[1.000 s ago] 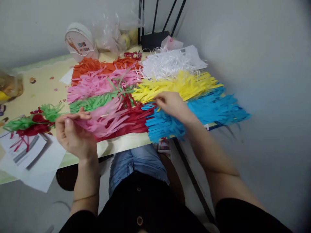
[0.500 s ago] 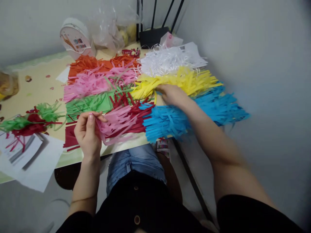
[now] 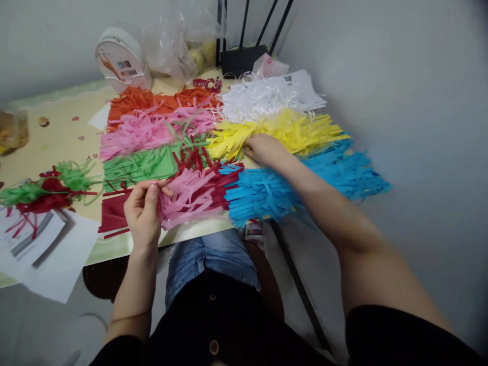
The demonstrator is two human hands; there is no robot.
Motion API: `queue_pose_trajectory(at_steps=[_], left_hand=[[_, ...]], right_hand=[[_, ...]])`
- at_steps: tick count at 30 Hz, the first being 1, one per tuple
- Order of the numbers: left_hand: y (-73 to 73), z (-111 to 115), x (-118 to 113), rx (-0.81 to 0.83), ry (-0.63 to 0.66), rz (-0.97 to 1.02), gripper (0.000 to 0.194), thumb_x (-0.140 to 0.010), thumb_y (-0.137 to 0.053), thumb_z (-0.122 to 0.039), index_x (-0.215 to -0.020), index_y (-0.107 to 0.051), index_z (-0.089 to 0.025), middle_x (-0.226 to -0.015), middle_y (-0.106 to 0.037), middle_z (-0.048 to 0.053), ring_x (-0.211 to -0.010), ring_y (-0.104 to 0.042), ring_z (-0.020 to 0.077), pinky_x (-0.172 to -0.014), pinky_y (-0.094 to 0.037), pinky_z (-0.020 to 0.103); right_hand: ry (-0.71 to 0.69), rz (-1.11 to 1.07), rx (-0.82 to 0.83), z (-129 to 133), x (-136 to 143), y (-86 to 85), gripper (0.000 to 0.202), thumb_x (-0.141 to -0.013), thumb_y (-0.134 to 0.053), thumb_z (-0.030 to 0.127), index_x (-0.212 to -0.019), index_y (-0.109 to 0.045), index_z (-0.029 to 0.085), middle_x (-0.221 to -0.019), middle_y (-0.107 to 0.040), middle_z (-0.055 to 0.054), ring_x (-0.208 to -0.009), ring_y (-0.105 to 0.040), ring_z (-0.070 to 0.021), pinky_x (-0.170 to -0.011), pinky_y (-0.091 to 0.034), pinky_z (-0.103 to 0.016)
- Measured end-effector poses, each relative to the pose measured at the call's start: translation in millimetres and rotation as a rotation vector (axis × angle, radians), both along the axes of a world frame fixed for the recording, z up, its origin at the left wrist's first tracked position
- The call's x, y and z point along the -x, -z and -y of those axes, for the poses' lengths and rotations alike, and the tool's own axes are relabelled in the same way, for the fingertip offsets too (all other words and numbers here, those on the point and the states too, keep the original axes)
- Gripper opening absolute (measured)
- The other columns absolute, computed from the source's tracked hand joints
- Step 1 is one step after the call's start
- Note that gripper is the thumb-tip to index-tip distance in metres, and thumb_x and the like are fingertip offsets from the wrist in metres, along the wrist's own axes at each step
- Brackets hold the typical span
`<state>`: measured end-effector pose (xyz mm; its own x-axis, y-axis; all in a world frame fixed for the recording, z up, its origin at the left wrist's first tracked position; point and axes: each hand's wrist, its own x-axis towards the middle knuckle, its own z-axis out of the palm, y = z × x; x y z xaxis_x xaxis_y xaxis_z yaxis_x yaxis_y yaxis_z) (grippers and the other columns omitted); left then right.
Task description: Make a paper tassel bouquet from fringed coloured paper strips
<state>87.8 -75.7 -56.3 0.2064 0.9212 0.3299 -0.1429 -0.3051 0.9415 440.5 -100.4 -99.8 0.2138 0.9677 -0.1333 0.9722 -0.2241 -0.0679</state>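
My left hand [image 3: 147, 211] is closed, thumb against fingers, pinching the end of a pink paper fringe [image 3: 188, 195]. The pink strips spread to the right over dark red fringe [image 3: 118, 209]. My right hand [image 3: 265, 150] reaches to the near edge of the yellow paper fringe [image 3: 297, 132], its fingertips closed on the fringe and partly hidden. Blue paper fringe [image 3: 263, 193] lies below and right of my right wrist. Green fringe [image 3: 143, 165], another pink fringe [image 3: 133, 132], orange fringe [image 3: 131, 104] and white fringe [image 3: 267, 96] lie in rows beyond my hands.
At left, a green and red fringe bundle [image 3: 49, 190] lies by white sheets [image 3: 72, 254] overhanging the table edge. Along the back stand a white and pink box [image 3: 122, 58], a clear plastic bag [image 3: 171, 56] and a black router [image 3: 244, 61]. A wall [image 3: 400, 101] bounds the right.
My left hand has moved slightly right with the pink fringe, whose strips have shifted and bunched. My right hand stays at the yellow fringe with its fingers a little more curled.
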Motion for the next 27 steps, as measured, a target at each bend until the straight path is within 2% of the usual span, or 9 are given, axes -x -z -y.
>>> queue_pose_trajectory(at_steps=[4,8,10,13,16,18,20,24,27], left_hand=[[0.7,0.9,3.0,-0.008,0.008,-0.046,0.026,-0.097,-0.077,-0.046,-0.092,-0.08,-0.02,-0.071,-0.07,0.0,-0.069,-0.069,0.0123,-0.079,-0.06,0.025],[1.1,-1.5,9.4,0.012,-0.016,-0.073,0.028,-0.094,-0.08,-0.047,-0.093,-0.082,-0.019,-0.076,-0.074,0.001,-0.07,-0.071,0.0124,-0.078,-0.06,0.025],[0.4,-3.6,10.3,0.015,-0.036,-0.071,0.028,-0.091,-0.083,-0.046,-0.093,-0.083,-0.018,-0.076,-0.076,0.002,-0.067,-0.07,0.0114,-0.074,-0.059,0.023],[-1.8,-5.8,3.1,0.018,-0.049,-0.067,0.027,-0.087,-0.087,-0.044,-0.093,-0.084,-0.017,-0.074,-0.076,0.002,-0.063,-0.07,0.0106,-0.068,-0.059,0.022],[-5.3,-6.5,-11.8,0.04,0.0,-0.019,0.03,-0.082,-0.091,-0.044,-0.09,-0.08,-0.017,-0.072,-0.076,0.001,-0.06,-0.071,0.0111,-0.064,-0.059,0.022],[-8.3,-6.5,-20.2,0.036,0.053,0.023,0.032,-0.082,-0.091,-0.046,-0.087,-0.077,-0.018,-0.071,-0.075,0.001,-0.061,-0.072,0.011,-0.065,-0.06,0.022],[-11.7,-6.2,-23.6,0.016,0.084,0.044,0.033,-0.084,-0.089,-0.049,-0.086,-0.076,-0.018,-0.072,-0.075,0.001,-0.064,-0.072,0.0108,-0.067,-0.061,0.023],[-18.2,-4.4,-17.2,-0.012,0.103,-0.007,0.037,-0.088,-0.085,-0.055,-0.089,-0.075,-0.019,-0.076,-0.076,0.001,-0.069,-0.073,0.0126,-0.073,-0.062,0.027],[-21.0,-2.8,-10.0,-0.017,0.097,-0.029,0.038,-0.09,-0.082,-0.058,-0.09,-0.075,-0.02,-0.079,-0.077,0.002,-0.073,-0.075,0.014,-0.076,-0.063,0.029]], right_hand=[[0.007,-0.013,0.023,0.7,5.8,1.4,0.039,-0.097,-0.05,0.018,-0.12,-0.08,0.006,-0.12,-0.079,-0.026,-0.112,-0.073,-0.0327,-0.091,-0.049,-0.035],[0.028,-0.069,0.005,12.3,-2.9,-0.4,0.038,-0.096,-0.056,0.021,-0.123,-0.082,0.012,-0.118,-0.082,-0.018,-0.11,-0.076,-0.0304,-0.092,-0.052,-0.034],[0.058,-0.15,-0.084,22.6,-10.7,-6.2,0.036,-0.095,-0.06,0.023,-0.12,-0.083,0.014,-0.114,-0.084,-0.015,-0.105,-0.077,-0.0306,-0.092,-0.055,-0.037],[0.106,-0.29,-0.36,36.9,-9.3,-24.8,0.026,-0.09,-0.069,0.029,-0.107,-0.086,0.018,-0.103,-0.084,-0.013,-0.093,-0.077,-0.0309,-0.087,-0.06,-0.044],[0.066,-0.592,-0.647,42.0,24.9,-51.5,0.019,-0.092,-0.074,0.035,-0.104,-0.083,0.024,-0.093,-0.083,-0.006,-0.079,-0.077,-0.0247,-0.078,-0.063,-0.042],[-0.034,-0.832,-0.703,39.7,61.9,-67.9,0.017,-0.094,-0.075,0.036,-0.105,-0.081,0.024,-0.09,-0.082,-0.004,-0.074,-0.077,-0.0205,-0.073,-0.064,-0.037],[-0.154,-0.965,-0.704,34.5,98.9,-79.2,0.016,-0.095,-0.075,0.035,-0.104,-0.079,0.022,-0.089,-0.081,-0.003,-0.073,-0.077,-0.0178,-0.072,-0.064,-0.033],[-0.39,-0.876,-0.756,21.9,144.1,-85.7,0.014,-0.098,-0.072,0.034,-0.099,-0.078,0.021,-0.091,-0.082,-0.004,-0.076,-0.078,-0.0162,-0.075,-0.063,-0.03],[-0.421,-0.812,-0.771,14.5,157.2,-82.8,0.017,-0.1,-0.071,0.035,-0.095,-0.079,0.021,-0.089,-0.082,-0.004,-0.075,-0.076,-0.0154,-0.074,-0.063,-0.028]])
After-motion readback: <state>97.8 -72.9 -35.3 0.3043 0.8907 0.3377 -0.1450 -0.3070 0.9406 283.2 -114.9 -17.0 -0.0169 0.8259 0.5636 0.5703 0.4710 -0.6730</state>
